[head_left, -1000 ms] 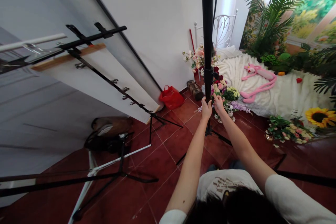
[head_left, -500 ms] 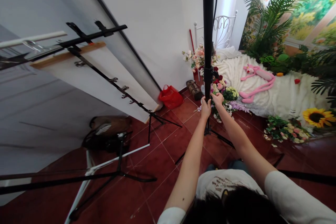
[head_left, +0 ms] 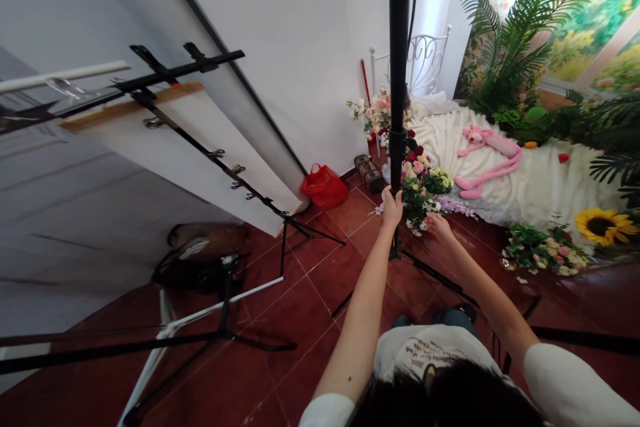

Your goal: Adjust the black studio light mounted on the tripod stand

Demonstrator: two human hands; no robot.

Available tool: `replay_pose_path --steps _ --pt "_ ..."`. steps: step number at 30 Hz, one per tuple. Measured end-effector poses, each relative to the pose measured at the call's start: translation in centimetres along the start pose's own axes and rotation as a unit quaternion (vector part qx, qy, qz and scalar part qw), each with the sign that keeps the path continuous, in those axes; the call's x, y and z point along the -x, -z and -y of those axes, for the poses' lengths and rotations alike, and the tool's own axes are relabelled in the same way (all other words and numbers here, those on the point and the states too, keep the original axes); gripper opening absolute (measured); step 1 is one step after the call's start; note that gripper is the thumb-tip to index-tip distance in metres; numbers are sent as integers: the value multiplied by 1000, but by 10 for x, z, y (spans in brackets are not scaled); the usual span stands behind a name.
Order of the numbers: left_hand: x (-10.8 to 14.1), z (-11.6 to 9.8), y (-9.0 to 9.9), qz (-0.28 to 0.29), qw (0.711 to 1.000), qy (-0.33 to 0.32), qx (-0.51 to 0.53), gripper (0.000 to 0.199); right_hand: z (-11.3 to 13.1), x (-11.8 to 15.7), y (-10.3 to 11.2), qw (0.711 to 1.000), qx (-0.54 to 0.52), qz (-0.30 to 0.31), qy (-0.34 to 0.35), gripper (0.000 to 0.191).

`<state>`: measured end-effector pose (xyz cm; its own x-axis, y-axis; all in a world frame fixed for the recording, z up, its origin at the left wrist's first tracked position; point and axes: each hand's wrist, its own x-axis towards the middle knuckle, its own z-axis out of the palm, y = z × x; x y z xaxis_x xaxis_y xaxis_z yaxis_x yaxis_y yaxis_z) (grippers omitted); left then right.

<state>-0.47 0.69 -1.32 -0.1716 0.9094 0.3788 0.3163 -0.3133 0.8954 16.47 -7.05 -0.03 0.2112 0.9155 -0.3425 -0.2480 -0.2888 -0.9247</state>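
A tall black light stand rises upright in front of me, with a locking collar partway up its pole and a thin cable hanging alongside. Below that collar, my left hand is wrapped round the pole. My right hand is apart from the stand, to its right and slightly lower, with loosely bent fingers and nothing visible in them. Behind both hands, artificial flowers stand beside a bed covered with a white blanket.
To the left, a white board clipped to a black stand leans diagonally. A red bag rests by the wall. Tripod legs spread over the red tiles. A pink plush toy lies on the blanket; a sunflower is at right.
My right hand has come off the pole and moved right and down. My left hand keeps its grip at the same spot.
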Motion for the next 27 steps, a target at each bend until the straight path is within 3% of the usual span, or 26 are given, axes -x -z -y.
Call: replay_pose_path --steps 2,5,8,12,16,18,20,24,26,27 --pt "0 -1 0 -1 1000 -4 -4 46 -25 21 37 996 -23 -34 -77 22" --pt "-1 -4 0 -3 1000 -5 -5 48 -63 55 86 989 -28 -72 -130 15" --pt "0 -9 1 -6 1000 -1 4 51 -94 87 118 976 -83 -104 -170 16" --pt "3 -22 -2 -32 999 18 -5 50 -117 119 132 965 -117 -145 -184 15" --pt "16 -30 -9 -95 994 35 -40 51 -121 139 131 966 -108 -138 -190 20" --pt "32 -26 -9 -100 991 60 -73 53 -119 143 131 964 -120 -146 -187 20" --pt "58 -14 -7 -70 984 119 -115 54 -118 145 135 960 -146 -166 -174 18" --pt "130 22 0 50 945 268 -182 37 -116 154 149 949 -191 -205 -146 17" --pt "164 35 -3 142 900 340 -233 31 -117 164 160 943 -208 -225 -129 16" --pt "178 39 -8 173 891 345 -240 30 -117 171 165 940 -218 -235 -120 14"
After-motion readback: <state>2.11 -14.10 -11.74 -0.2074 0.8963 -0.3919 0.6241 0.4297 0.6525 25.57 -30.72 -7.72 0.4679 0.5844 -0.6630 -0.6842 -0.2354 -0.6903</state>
